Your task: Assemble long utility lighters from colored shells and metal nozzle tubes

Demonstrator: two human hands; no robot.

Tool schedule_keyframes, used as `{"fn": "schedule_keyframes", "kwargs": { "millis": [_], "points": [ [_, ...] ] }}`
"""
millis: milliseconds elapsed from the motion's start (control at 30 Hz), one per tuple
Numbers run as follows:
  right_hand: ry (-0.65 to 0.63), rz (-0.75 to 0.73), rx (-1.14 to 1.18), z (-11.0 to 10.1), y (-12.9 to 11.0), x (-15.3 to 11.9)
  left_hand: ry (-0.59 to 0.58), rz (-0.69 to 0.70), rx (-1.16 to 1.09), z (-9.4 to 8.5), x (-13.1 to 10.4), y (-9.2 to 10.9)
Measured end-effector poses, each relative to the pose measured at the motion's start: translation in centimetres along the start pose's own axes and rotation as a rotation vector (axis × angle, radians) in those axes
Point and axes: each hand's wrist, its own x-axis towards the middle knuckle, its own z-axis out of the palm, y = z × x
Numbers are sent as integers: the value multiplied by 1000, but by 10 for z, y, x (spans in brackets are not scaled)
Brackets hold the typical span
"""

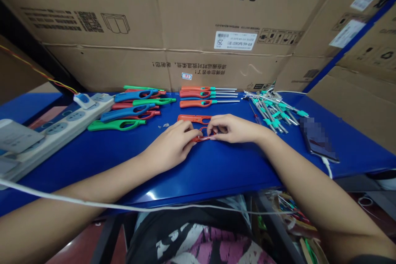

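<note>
Slim orange plastic handle piece (201, 138), pinched from both ends
Left hand (177, 141) and right hand (230, 128) hold it by fingertips; another orange plastic handle (189, 118) lies just beyond.

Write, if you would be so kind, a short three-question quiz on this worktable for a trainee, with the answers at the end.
1. True or false: from where the person sits, the phone lies to the right of the metal tubes.

2. Multiple choice: what colour is the held piece?
A) green
B) blue
C) orange-red

3. Short answer: which three colours appear among the handles piled beside the white power strip?

Key:
1. True.
2. C.
3. Green, blue and red.
</note>
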Motion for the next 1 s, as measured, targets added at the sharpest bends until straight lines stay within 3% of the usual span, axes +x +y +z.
{"fn": "schedule_keyframes", "kwargs": {
  "millis": [600,1000],
  "points": [
    [32,-58,4,2,-3,-2,-31,-6,19,1,1,1],
    [68,-26,-52,3,1,3,-147,49,302,-4,2,4]
  ]
}}
